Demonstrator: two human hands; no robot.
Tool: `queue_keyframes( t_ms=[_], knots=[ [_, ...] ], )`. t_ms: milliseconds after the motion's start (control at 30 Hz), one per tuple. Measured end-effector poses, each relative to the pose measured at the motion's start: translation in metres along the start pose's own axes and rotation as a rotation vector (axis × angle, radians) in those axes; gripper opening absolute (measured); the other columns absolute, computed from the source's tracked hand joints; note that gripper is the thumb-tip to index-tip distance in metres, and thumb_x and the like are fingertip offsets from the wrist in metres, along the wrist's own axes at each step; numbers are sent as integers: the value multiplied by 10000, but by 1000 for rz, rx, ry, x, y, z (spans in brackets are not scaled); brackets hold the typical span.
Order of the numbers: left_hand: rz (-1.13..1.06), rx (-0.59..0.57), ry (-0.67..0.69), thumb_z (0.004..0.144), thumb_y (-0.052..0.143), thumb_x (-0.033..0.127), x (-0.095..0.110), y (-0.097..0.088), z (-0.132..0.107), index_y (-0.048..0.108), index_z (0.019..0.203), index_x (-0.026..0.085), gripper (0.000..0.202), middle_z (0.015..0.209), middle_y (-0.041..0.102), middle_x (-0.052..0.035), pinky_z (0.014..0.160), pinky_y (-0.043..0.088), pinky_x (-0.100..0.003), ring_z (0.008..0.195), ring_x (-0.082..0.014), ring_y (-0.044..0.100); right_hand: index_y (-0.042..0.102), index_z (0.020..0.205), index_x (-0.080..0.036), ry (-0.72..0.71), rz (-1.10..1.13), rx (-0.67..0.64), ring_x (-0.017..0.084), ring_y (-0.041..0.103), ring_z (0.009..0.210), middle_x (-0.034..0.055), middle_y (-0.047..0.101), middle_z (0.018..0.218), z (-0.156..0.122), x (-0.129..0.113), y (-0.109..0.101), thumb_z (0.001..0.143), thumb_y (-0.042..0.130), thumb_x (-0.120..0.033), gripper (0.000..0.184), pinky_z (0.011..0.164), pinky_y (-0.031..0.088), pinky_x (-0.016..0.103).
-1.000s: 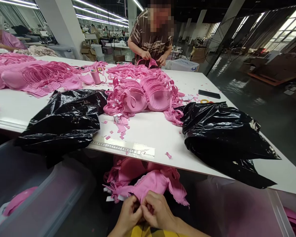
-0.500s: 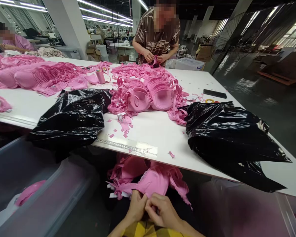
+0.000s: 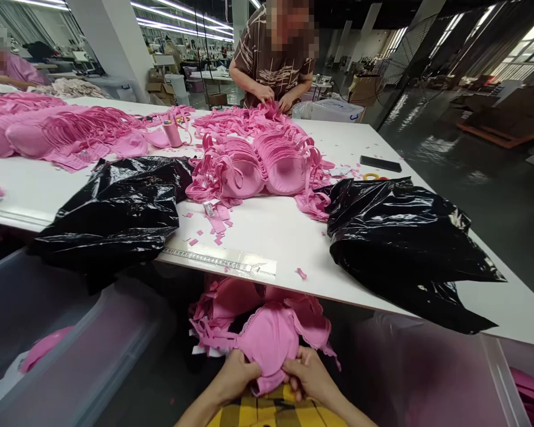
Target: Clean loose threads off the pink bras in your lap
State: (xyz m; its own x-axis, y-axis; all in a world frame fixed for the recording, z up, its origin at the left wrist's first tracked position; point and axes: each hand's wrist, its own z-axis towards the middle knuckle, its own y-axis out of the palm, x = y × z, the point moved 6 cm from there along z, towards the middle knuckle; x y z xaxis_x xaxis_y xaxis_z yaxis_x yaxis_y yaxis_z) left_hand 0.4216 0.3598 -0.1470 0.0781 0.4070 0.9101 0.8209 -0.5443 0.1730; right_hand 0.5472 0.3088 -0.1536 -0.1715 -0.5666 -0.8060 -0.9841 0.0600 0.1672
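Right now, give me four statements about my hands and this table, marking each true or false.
1. The left hand and right hand hold a pink bra. True.
2. A measuring tape lies along the near edge of the table. True.
3. Only one black plastic bag is on the table. False: a left bag and a right bag are there.
4. The black phone lies left of the central bra stack. False: the phone is on its right.

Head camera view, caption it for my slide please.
Left hand and right hand hold a pink bra in front of a white table, where stacked bras sit between black plastic bags.
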Motion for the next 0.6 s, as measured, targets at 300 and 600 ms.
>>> queue_keyframes(
  t_ms=[300,600],
  knots=[
    [-195,208,114,575,629,230,9,-2,7,614,955,114,398,935,661,-102,826,455,-330,897,-235,589,535,588,-146,-84,-193,-121,50,364,315,-15,524,422,-8,-15,10,613,607,-593,453,355,248,199],
    [-42,115,-8,550,624,154,27,-10,-10,580,1114,141,566,897,654,-55,874,442,-349,948,-233,571,545,628,-145,23,-142,-149,53,394,364,-9,558,528,-16,-14,4,589,641,-589,456,368,324,192]
  ],
)
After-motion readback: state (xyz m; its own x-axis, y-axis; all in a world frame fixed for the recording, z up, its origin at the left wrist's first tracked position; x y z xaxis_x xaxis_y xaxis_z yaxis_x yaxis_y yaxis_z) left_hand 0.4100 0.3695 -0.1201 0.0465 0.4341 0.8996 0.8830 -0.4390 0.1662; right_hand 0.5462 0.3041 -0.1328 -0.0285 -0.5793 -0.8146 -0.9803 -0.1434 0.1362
